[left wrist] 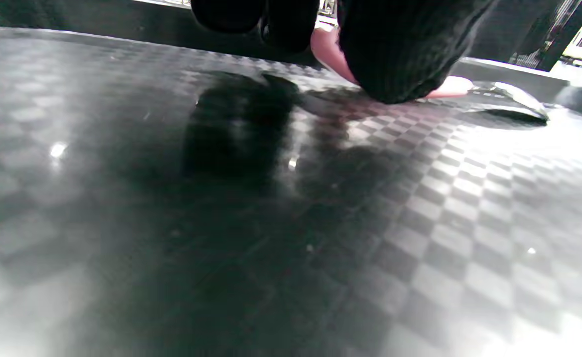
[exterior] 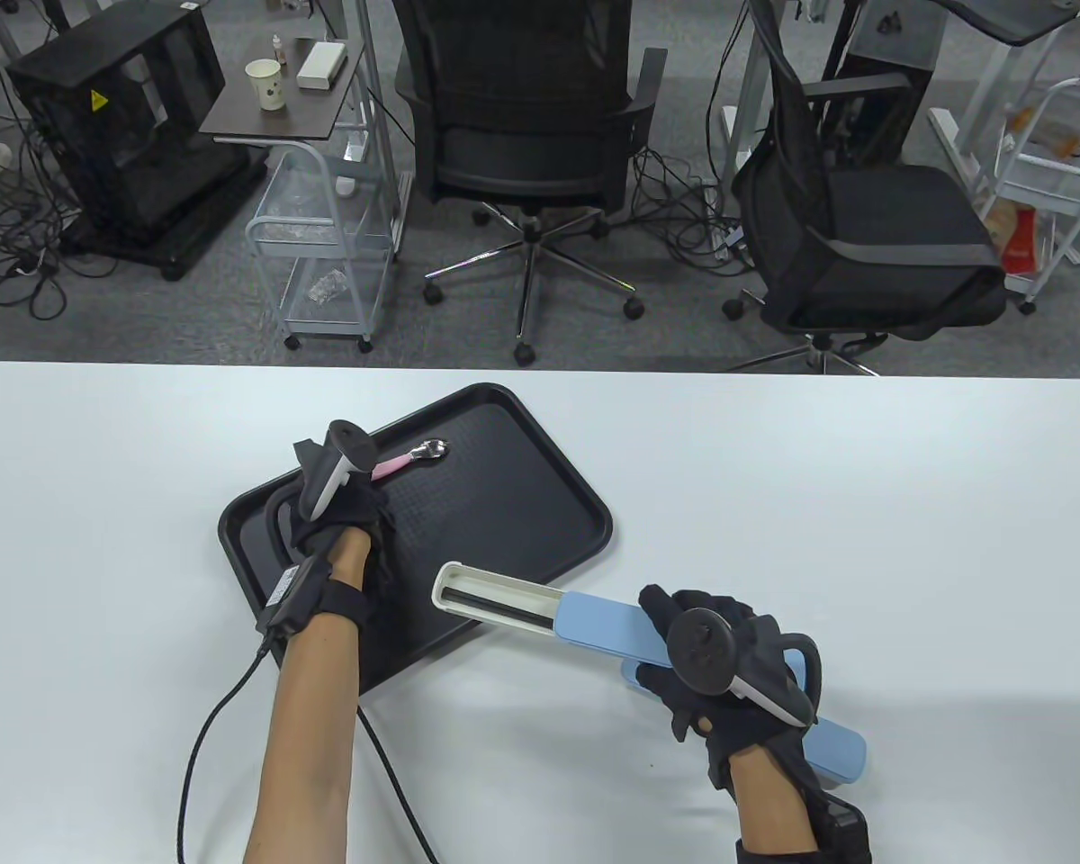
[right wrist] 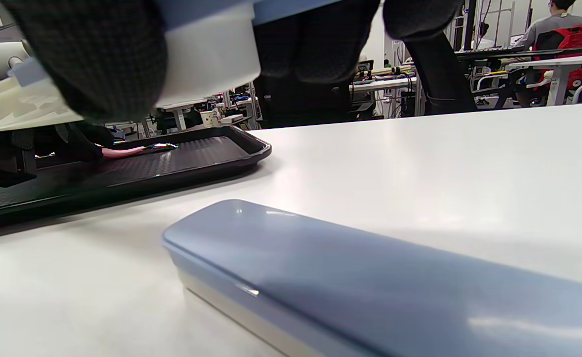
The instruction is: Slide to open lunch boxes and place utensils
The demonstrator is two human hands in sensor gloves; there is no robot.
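A black tray lies on the white table. A pink-handled spoon lies on its far part. My left hand is over the tray and pinches the spoon's pink handle; the metal bowl rests on the tray. My right hand grips a long utensil box with a white base. Its blue lid is slid partly back, showing a dark slot inside. The box's open end hangs over the tray's near edge. In the right wrist view my fingers wrap the box.
A second utensil box with a closed blue lid lies on the table under my right hand, and it fills the foreground of the right wrist view. Office chairs and carts stand beyond the table's far edge.
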